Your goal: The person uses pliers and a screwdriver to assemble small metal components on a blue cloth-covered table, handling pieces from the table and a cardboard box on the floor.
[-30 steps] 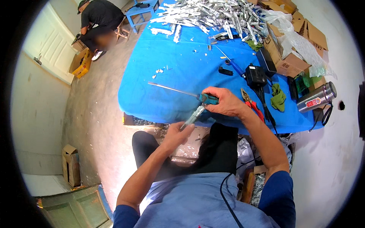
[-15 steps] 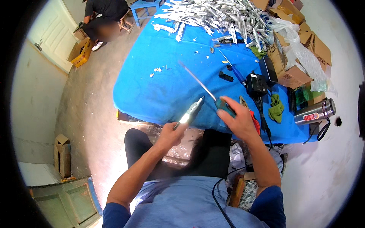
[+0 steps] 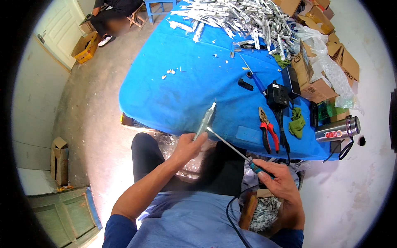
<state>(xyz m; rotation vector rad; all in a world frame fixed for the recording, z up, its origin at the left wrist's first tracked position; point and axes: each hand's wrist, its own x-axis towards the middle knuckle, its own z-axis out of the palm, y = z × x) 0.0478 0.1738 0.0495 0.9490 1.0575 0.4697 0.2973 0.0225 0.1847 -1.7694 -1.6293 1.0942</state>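
My left hand (image 3: 189,145) is closed round the lower end of a slim silver-grey metal piece with a narrow pointed tip (image 3: 205,118). That piece points up and away, above the near edge of the blue-covered table (image 3: 161,99). In my right hand (image 3: 280,178) is a screwdriver (image 3: 230,145), gripped by its dark green handle. Its long shaft slants up to the left, and the tip is at the side of the metal piece, close to my left fingers. Whether the tip touches the piece I cannot tell.
Silver pieces are heaped (image 3: 244,18) at the table's far end. Red-handled pliers (image 3: 268,131), a black power box (image 3: 277,96), a blue screwdriver (image 3: 259,82) and a steel flask (image 3: 338,129) lie to the right. A box of scraps (image 3: 264,213) stands below. Someone sits far left.
My right hand has drawn back toward me and right, uncovering the pliers. The screwdriver tip, formerly over the table, is now beside the metal piece. The left hand keeps its grip.
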